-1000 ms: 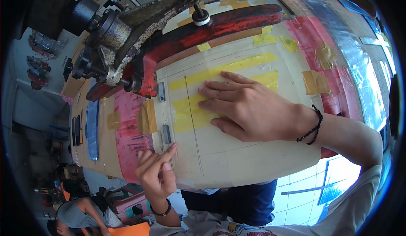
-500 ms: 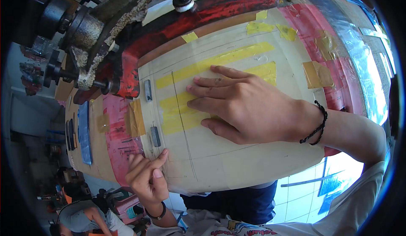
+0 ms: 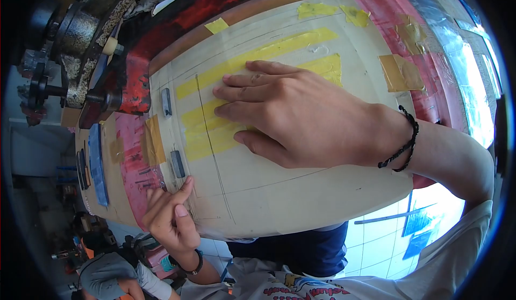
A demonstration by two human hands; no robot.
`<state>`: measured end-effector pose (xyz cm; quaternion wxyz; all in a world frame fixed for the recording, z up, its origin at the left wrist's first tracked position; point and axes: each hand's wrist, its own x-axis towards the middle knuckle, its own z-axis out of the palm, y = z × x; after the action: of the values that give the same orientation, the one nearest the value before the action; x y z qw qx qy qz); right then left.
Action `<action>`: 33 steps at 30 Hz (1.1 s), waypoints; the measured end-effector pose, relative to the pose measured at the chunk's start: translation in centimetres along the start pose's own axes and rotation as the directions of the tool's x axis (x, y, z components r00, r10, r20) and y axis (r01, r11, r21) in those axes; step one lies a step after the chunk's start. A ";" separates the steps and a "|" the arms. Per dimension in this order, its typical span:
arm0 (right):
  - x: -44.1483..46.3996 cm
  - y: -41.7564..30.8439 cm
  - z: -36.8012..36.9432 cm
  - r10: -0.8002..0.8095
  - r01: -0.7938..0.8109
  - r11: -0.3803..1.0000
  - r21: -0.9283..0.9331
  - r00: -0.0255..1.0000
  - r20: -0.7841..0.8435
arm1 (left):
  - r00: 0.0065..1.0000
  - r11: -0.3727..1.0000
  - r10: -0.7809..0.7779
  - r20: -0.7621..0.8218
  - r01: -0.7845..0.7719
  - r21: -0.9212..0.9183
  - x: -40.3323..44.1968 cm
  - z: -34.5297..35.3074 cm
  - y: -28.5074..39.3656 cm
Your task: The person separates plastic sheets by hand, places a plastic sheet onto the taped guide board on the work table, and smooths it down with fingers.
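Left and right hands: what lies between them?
Head view: pale sheet, yellow tape and a dark line lie between left hand and right hand.

- Tape (image 3: 194,143) is stuck on the board (image 3: 301,203), partly under the right hand (image 3: 306,114).
- Two blocks (image 3: 166,103) are lined up at the board's left side.
- The left hand (image 3: 173,220) is held before the nearer block (image 3: 177,163).
- A machine (image 3: 141,82) is placed behind them.
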<state>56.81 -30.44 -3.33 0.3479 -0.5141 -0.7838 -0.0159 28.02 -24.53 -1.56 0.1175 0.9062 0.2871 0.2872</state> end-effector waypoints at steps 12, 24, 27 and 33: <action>0.3 -0.1 -0.8 -0.015 0.011 0.998 0.054 0.998 0.065 | 0.998 0.999 0.045 -0.035 -0.046 -0.018 0.0 0.2 0.0; 0.5 -0.2 -1.1 0.002 -0.007 0.997 0.071 0.997 0.073 | 0.998 0.998 0.061 -0.032 -0.062 -0.009 -0.1 0.1 -0.2; 0.5 -0.1 -1.1 -0.004 -0.001 0.997 0.076 0.998 0.066 | 0.998 0.998 0.058 -0.022 -0.058 -0.004 0.0 0.1 -0.1; 0.8 -0.3 -1.2 0.001 -0.005 0.998 0.056 0.997 0.073 | 0.998 0.998 0.059 -0.009 -0.059 0.010 0.0 -0.1 -0.1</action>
<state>57.05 -30.40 -1.88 0.3333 -0.5058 -0.7953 0.0254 27.91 -24.42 -1.58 0.1033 0.9135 0.2623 0.2933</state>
